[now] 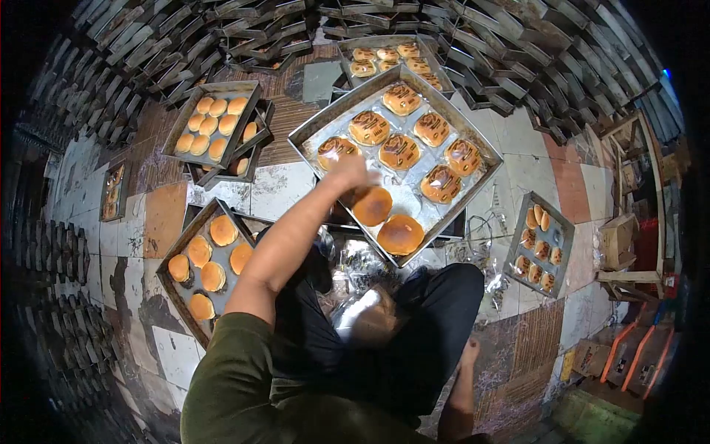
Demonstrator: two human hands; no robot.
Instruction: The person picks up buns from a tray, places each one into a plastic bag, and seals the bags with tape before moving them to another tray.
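Note:
My left hand is over a large metal tray, between a wrapped bun and a plain brown bun. Its fingers are smeared by motion, and anything they hold cannot be made out. Several buns in clear printed wrapping, such as one bun, lie in this tray. A second plain bun sits at its near corner, touching or almost touching the first. My right hand is low beside my right knee, with its fingers too small and shaded to read.
Trays of plain buns stand at the left and upper left. Other trays with wrapped buns are at the back and right. Clear plastic wrapping lies between my legs. Stacked metal trays line the back; a wooden frame stands right.

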